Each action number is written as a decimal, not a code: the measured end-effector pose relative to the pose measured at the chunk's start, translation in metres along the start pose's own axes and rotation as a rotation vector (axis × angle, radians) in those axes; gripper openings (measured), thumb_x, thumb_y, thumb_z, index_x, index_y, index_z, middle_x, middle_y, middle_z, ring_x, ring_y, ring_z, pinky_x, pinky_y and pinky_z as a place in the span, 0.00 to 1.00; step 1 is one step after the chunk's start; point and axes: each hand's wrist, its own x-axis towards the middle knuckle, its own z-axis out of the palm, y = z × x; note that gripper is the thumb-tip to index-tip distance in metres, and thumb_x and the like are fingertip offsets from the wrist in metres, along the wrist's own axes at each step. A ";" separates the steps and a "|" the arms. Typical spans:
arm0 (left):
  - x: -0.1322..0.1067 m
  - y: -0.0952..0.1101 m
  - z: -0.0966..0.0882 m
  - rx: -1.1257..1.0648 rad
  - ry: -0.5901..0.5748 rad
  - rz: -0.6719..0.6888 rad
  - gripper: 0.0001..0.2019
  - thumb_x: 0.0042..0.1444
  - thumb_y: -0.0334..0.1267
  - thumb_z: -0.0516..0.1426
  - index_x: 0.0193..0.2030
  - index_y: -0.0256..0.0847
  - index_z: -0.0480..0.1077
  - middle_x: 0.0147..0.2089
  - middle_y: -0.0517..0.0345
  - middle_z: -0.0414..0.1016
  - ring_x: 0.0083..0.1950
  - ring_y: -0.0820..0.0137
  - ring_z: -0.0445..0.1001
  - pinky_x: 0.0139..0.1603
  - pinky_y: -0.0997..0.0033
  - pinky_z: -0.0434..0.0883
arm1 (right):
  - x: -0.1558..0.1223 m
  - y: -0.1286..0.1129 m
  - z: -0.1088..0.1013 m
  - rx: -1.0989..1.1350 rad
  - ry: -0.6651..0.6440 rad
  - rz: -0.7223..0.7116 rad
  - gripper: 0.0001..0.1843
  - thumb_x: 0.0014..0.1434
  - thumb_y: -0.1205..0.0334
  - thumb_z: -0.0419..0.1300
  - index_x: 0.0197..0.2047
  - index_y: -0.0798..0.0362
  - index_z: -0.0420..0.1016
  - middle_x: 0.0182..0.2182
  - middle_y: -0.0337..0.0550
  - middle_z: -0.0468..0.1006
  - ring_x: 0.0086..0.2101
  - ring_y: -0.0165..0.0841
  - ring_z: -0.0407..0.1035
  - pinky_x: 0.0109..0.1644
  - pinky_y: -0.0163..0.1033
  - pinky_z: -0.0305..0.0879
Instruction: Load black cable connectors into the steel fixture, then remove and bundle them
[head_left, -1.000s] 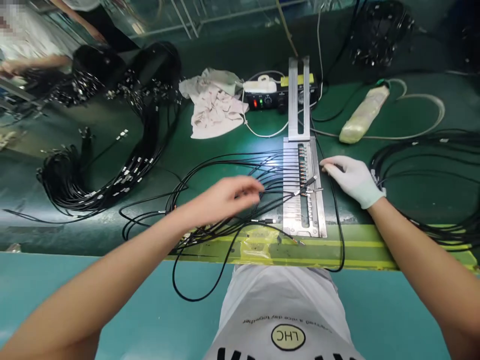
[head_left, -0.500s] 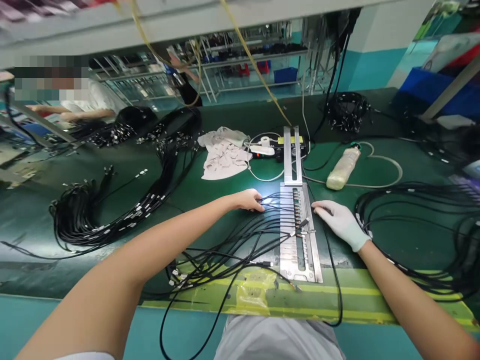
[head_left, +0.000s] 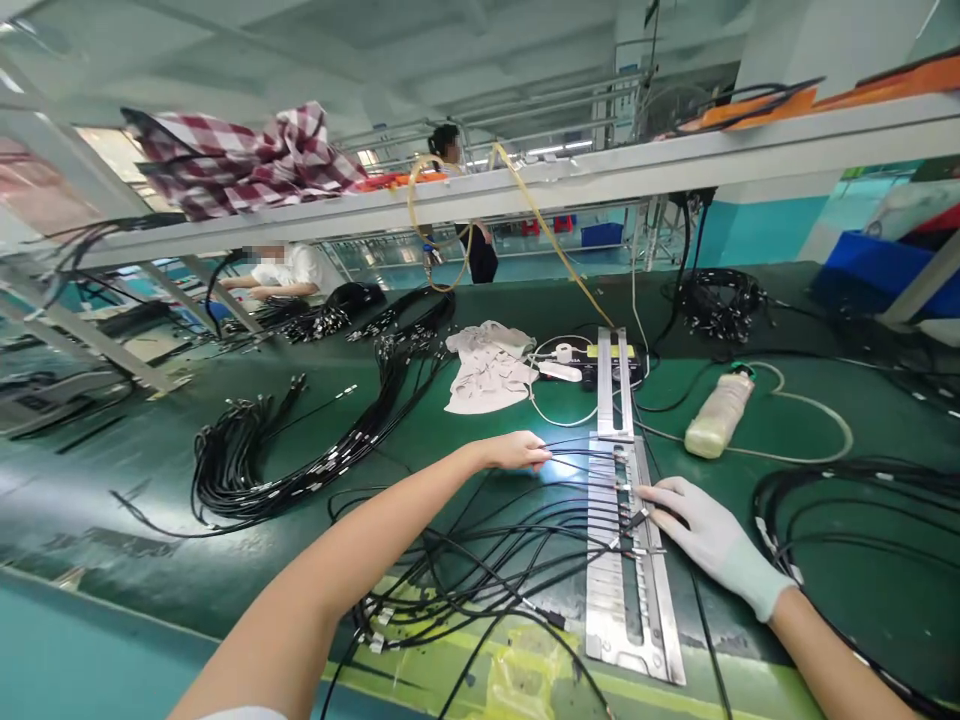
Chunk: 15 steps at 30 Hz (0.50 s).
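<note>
Thin black cables [head_left: 566,452] run from my bare left hand [head_left: 517,451], which is closed around them, to the upper part of a slotted metal fixture [head_left: 604,590]. Their connector ends lie in a row along its slot. More black cables [head_left: 517,540] cross the fixture lower down and trail left in a loose tangle. On the other side, my right hand [head_left: 697,535] wears a white fingertip-style glove. Its fingers are stretched out and apart, the tips touching the fixture's right side beside the connectors. A second slotted metal plate [head_left: 604,385] adjoins the fixture's far end.
A cable bundle [head_left: 247,460] curves across the left of the green table. Behind lie a whitish cloth [head_left: 491,380] with small pieces, a power strip [head_left: 559,370] and a plastic bottle [head_left: 720,415]. Coiled cables [head_left: 862,490] lie right. A shelf beam [head_left: 555,190] spans above; people are beyond.
The camera view has tilted up, so the table sits lower in the picture. My right hand has come leftward over the fixture's edge to the connectors. My left hand still grips the cables.
</note>
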 end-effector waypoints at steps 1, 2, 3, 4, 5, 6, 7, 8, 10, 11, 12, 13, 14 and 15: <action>0.000 -0.001 -0.002 0.003 -0.006 -0.004 0.24 0.66 0.57 0.51 0.33 0.36 0.70 0.26 0.62 0.67 0.26 0.75 0.64 0.33 0.71 0.67 | -0.001 0.001 0.000 0.001 0.000 -0.001 0.20 0.66 0.46 0.51 0.60 0.25 0.68 0.51 0.41 0.74 0.52 0.47 0.72 0.58 0.57 0.72; -0.001 -0.002 -0.004 0.010 -0.007 -0.013 0.24 0.66 0.57 0.51 0.33 0.36 0.70 0.27 0.62 0.68 0.27 0.75 0.65 0.33 0.71 0.67 | -0.001 0.002 0.001 0.002 0.001 -0.001 0.20 0.66 0.46 0.51 0.60 0.24 0.68 0.52 0.41 0.74 0.52 0.48 0.72 0.58 0.57 0.72; -0.002 -0.002 -0.007 0.019 -0.001 -0.025 0.23 0.66 0.56 0.52 0.34 0.36 0.70 0.27 0.62 0.68 0.27 0.75 0.66 0.34 0.71 0.68 | -0.002 0.004 0.002 0.003 0.000 -0.003 0.20 0.65 0.46 0.51 0.60 0.24 0.68 0.52 0.41 0.74 0.53 0.48 0.72 0.58 0.57 0.72; -0.003 -0.003 -0.010 0.030 0.008 -0.037 0.22 0.66 0.55 0.53 0.33 0.36 0.70 0.28 0.62 0.69 0.28 0.75 0.67 0.35 0.70 0.69 | -0.002 0.006 0.003 0.006 0.001 -0.005 0.20 0.65 0.45 0.51 0.60 0.23 0.68 0.52 0.41 0.74 0.53 0.49 0.72 0.58 0.57 0.73; -0.005 -0.003 -0.013 0.039 0.017 -0.048 0.21 0.65 0.54 0.55 0.33 0.36 0.70 0.29 0.61 0.69 0.29 0.74 0.67 0.36 0.70 0.69 | -0.002 0.009 0.004 0.011 0.001 -0.006 0.20 0.65 0.45 0.52 0.60 0.23 0.68 0.52 0.40 0.74 0.53 0.49 0.72 0.57 0.57 0.73; -0.007 -0.003 -0.017 0.042 0.022 -0.057 0.20 0.64 0.53 0.55 0.32 0.36 0.70 0.29 0.61 0.70 0.29 0.75 0.67 0.36 0.70 0.69 | -0.002 0.011 0.005 0.017 0.002 -0.006 0.20 0.65 0.45 0.52 0.60 0.22 0.68 0.52 0.40 0.74 0.53 0.49 0.72 0.57 0.58 0.73; -0.011 -0.003 -0.020 0.038 0.022 -0.065 0.21 0.64 0.54 0.55 0.33 0.36 0.70 0.28 0.61 0.69 0.29 0.75 0.67 0.35 0.71 0.69 | -0.001 0.012 0.006 0.024 0.002 -0.004 0.20 0.65 0.45 0.52 0.59 0.22 0.68 0.51 0.40 0.75 0.52 0.50 0.72 0.57 0.58 0.73; -0.014 -0.004 -0.023 0.028 0.019 -0.070 0.22 0.65 0.55 0.54 0.33 0.36 0.71 0.28 0.61 0.69 0.28 0.75 0.66 0.34 0.71 0.68 | -0.001 0.013 0.006 0.029 0.001 -0.002 0.20 0.64 0.45 0.52 0.59 0.22 0.68 0.51 0.39 0.75 0.52 0.50 0.72 0.57 0.58 0.73; -0.021 -0.004 -0.025 -0.001 0.011 -0.071 0.25 0.66 0.58 0.49 0.37 0.36 0.73 0.27 0.61 0.68 0.26 0.74 0.65 0.31 0.72 0.65 | 0.000 0.011 0.005 0.034 0.004 0.004 0.20 0.64 0.45 0.52 0.59 0.23 0.69 0.51 0.39 0.75 0.52 0.49 0.73 0.57 0.57 0.73; -0.023 -0.004 -0.022 -0.013 0.015 -0.070 0.27 0.66 0.59 0.48 0.39 0.36 0.73 0.28 0.60 0.68 0.27 0.74 0.65 0.31 0.72 0.65 | 0.000 0.010 0.004 0.033 0.006 0.006 0.20 0.65 0.45 0.52 0.59 0.25 0.70 0.51 0.39 0.75 0.52 0.49 0.72 0.57 0.57 0.72; -0.024 -0.003 -0.017 -0.021 0.026 -0.068 0.27 0.64 0.60 0.48 0.41 0.36 0.74 0.30 0.58 0.69 0.28 0.73 0.66 0.32 0.72 0.64 | 0.000 0.008 0.003 0.031 0.008 0.006 0.20 0.65 0.45 0.52 0.59 0.26 0.70 0.51 0.39 0.75 0.52 0.49 0.72 0.58 0.57 0.71; -0.023 -0.001 -0.009 -0.020 0.044 -0.068 0.27 0.62 0.61 0.51 0.44 0.37 0.73 0.32 0.57 0.71 0.30 0.72 0.68 0.33 0.72 0.64 | 0.000 0.006 0.002 0.029 0.008 0.008 0.20 0.66 0.45 0.51 0.59 0.28 0.71 0.52 0.40 0.75 0.52 0.48 0.71 0.59 0.56 0.70; -0.022 0.001 0.002 -0.013 0.065 -0.071 0.26 0.57 0.61 0.55 0.45 0.37 0.73 0.35 0.57 0.72 0.33 0.71 0.69 0.34 0.71 0.64 | 0.001 0.005 0.000 0.024 0.009 0.009 0.20 0.66 0.46 0.51 0.59 0.30 0.71 0.52 0.41 0.75 0.52 0.47 0.71 0.59 0.55 0.70; -0.020 0.004 0.015 0.002 0.087 -0.077 0.26 0.52 0.60 0.60 0.45 0.37 0.72 0.36 0.56 0.72 0.35 0.69 0.69 0.34 0.71 0.64 | 0.001 0.004 -0.001 0.018 0.005 0.012 0.20 0.67 0.46 0.50 0.60 0.32 0.71 0.52 0.42 0.74 0.52 0.46 0.71 0.59 0.54 0.69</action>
